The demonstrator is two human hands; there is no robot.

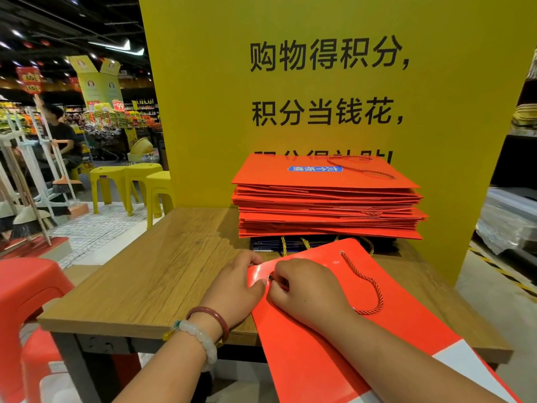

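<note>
Both bare forearms come up from the lower edge and converge, the hands almost touching. The left forearm (pixel 174 362) runs up and to the right with a straight wrist. The left grip (pixel 235 283) lies palm down, its fingers (pixel 251 258) curled over the edge of the red paper bag (pixel 305 359), its thumb laid on the bag's face. The right forearm (pixel 406 356) slants up to the left. The right grip (pixel 305 289) shows its back, knuckles bent, thumb and forefinger pinching the end of the red cord (pixel 377 290) just beside the left thumb.
</note>
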